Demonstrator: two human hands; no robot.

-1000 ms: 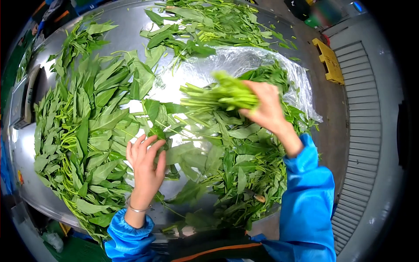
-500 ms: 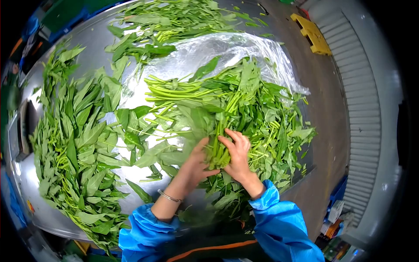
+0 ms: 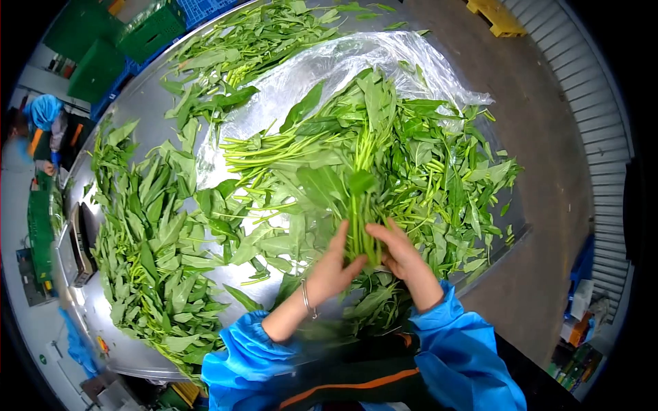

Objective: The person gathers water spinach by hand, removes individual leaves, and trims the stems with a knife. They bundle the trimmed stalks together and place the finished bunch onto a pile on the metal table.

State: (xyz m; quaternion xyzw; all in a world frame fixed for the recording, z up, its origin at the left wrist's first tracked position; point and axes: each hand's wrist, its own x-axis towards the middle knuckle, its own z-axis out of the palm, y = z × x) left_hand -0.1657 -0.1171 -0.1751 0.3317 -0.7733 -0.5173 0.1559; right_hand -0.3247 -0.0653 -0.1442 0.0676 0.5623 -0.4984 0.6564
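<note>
An upright bunch of water spinach [image 3: 363,205] stands between my two hands, its cut stems toward me and its leaves pointing away. My left hand [image 3: 331,274] cups the left side of the stems, with its thumb across their lower end. On the other side, my right hand [image 3: 406,259] curls round the stems; some of its fingers are hidden behind them. Under and beyond the bunch, more water spinach [image 3: 274,151] lies with its pale stems toward the left. A loose heap of leafy stems [image 3: 445,178] spreads to the right of my hands.
Clear plastic sheeting [image 3: 391,51] lies crumpled under the greens on the metal table [image 3: 140,89]. Long heaps of greens line the left side [image 3: 154,253] and far end [image 3: 267,34]. A dark box-like object [image 3: 81,246] sits at the left edge. Another person [image 3: 44,123] is beyond it.
My left hand has come in against the stems. Both hands and the bunch sit slightly farther right in view. The camera view has shifted, bringing the other person and green crates into sight.
</note>
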